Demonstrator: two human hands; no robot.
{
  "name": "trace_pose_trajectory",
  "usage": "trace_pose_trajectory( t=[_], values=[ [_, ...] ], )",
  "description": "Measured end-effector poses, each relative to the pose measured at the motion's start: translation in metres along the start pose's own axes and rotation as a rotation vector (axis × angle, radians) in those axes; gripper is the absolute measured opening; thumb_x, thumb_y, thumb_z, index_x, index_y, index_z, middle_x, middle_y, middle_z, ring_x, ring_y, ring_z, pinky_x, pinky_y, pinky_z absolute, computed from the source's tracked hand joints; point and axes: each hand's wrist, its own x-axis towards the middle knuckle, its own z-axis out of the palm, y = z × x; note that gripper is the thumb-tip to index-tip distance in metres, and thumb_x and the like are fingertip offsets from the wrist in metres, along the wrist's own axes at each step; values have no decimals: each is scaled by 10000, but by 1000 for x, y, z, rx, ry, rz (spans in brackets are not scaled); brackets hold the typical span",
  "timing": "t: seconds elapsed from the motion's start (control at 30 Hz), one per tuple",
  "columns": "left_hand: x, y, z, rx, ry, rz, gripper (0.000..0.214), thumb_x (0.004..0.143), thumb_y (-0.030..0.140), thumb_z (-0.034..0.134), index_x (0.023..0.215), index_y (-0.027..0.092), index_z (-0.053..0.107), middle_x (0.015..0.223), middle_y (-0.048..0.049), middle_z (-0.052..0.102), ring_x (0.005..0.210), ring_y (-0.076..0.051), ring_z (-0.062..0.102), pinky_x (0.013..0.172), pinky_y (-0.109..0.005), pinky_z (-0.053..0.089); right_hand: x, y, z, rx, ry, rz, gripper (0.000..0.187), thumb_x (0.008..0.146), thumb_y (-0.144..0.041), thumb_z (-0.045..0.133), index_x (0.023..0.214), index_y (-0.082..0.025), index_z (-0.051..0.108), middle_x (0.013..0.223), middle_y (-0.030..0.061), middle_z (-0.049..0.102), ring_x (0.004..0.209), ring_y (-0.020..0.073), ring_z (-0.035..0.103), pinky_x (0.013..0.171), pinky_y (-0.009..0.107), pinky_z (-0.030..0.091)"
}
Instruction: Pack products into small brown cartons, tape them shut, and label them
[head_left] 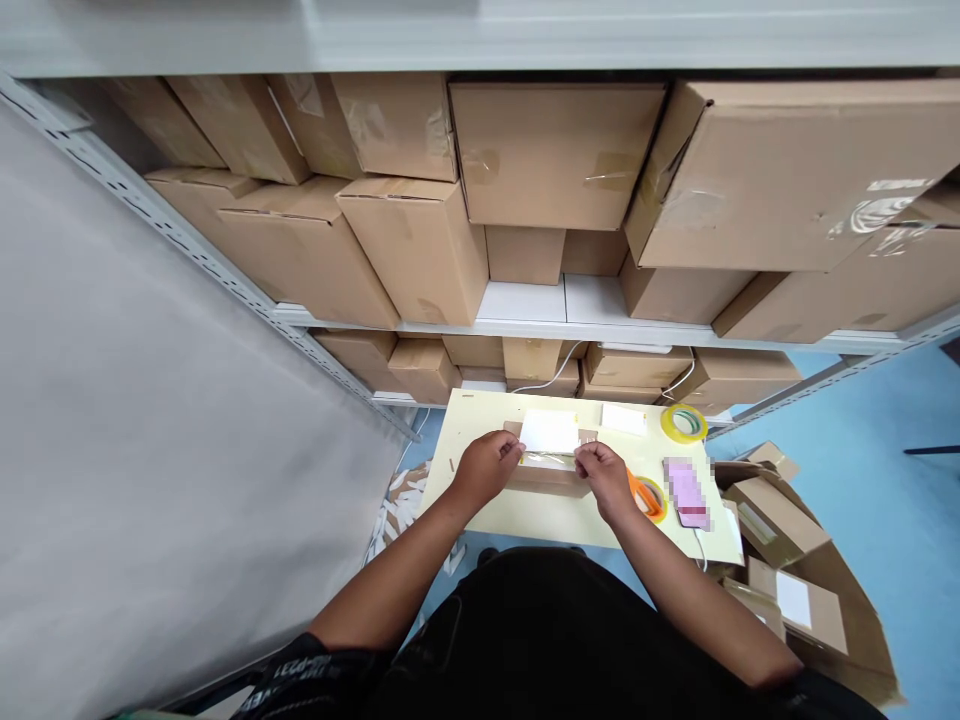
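A small brown cardboard box [550, 470] with a white label [550, 432] on its top lies on a pale yellow table [540, 515]. My left hand [487, 467] pinches the box's left end, fingers closed. My right hand [604, 475] pinches the right end. A strip of clear tape [549, 458] stretches between the two hands along the box's near edge.
An orange tape dispenser [646, 497] lies by my right wrist, a yellow-green tape roll [683, 422] at the table's far right, a white label [624, 418] beside it. Shelves hold stacked cardboard boxes [555, 155]. Open cartons [787, 560] sit on the blue floor at right; paper scraps [401, 505] at left.
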Motion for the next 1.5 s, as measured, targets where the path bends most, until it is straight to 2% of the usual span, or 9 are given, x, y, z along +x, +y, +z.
trace_pose_trajectory(
  t=[0.1, 0.17, 0.27, 0.37, 0.63, 0.77, 1.07, 1.37, 1.5],
  values=[
    [9, -15, 16, -77, -71, -207, 214, 935, 357, 623, 812, 212, 721, 787, -3, 731, 744, -177, 657, 659, -276, 437, -3, 10, -10, -207, 59, -23, 214, 812, -431, 646, 752, -226, 647, 646, -42, 582, 644, 163, 504, 630, 271, 385],
    [15, -26, 30, -72, -100, -268, 200, 930, 334, 627, 816, 207, 731, 832, -17, 755, 800, -192, 683, 674, -277, 442, -3, 17, -15, -370, 88, -19, 196, 813, -406, 596, 738, -230, 642, 673, -34, 610, 668, 175, 533, 627, 269, 385],
    [20, -37, 49, -15, -120, -278, 185, 930, 307, 627, 820, 206, 735, 873, -30, 769, 845, -207, 696, 692, -283, 441, -2, 22, -18, -560, 109, 5, 199, 804, -388, 547, 705, -235, 624, 673, -25, 628, 667, 188, 555, 604, 269, 373],
    [19, -39, 60, -24, -161, -174, 198, 949, 319, 608, 844, 209, 734, 870, -26, 763, 822, -197, 688, 701, -285, 448, -1, 22, -15, -622, 97, -9, 215, 814, -389, 523, 698, -239, 622, 655, -19, 631, 657, 196, 570, 596, 273, 377],
    [8, -15, 49, 144, -235, 282, 184, 977, 238, 546, 887, 216, 706, 946, -56, 741, 955, -222, 663, 863, -317, 476, 7, 25, -12, -607, 64, 47, 271, 889, -386, 532, 960, -244, 752, 951, 25, 779, 875, 220, 692, 769, 284, 486],
    [16, -13, 48, 115, -212, 164, 165, 958, 217, 546, 867, 206, 683, 931, -50, 737, 897, -209, 662, 804, -303, 476, 12, 32, -11, -792, -22, 17, 247, 929, -302, 532, 976, -233, 765, 1011, 42, 775, 942, 217, 689, 802, 275, 462],
    [18, -7, 46, -72, -180, -44, 154, 907, 219, 554, 803, 209, 668, 809, -8, 712, 780, -181, 641, 694, -283, 441, 10, 46, -1, -1153, -82, -288, 223, 920, -190, 570, 1021, -169, 768, 1044, 118, 696, 971, 240, 634, 862, 307, 436],
    [4, -4, 48, -15, -212, 163, 135, 903, 213, 555, 793, 215, 634, 852, -30, 684, 831, -189, 622, 775, -301, 455, 6, 56, -1, -1237, -99, -370, 195, 969, -208, 537, 999, -152, 722, 1038, 122, 653, 1000, 252, 590, 925, 331, 406],
    [6, -6, 50, -57, -201, 136, 132, 899, 227, 568, 788, 213, 639, 829, -18, 688, 806, -180, 625, 744, -287, 449, 5, 57, 0, -1253, -93, -379, 211, 984, -215, 524, 1034, -147, 717, 1038, 116, 642, 1008, 248, 576, 928, 328, 395]
  ],
)
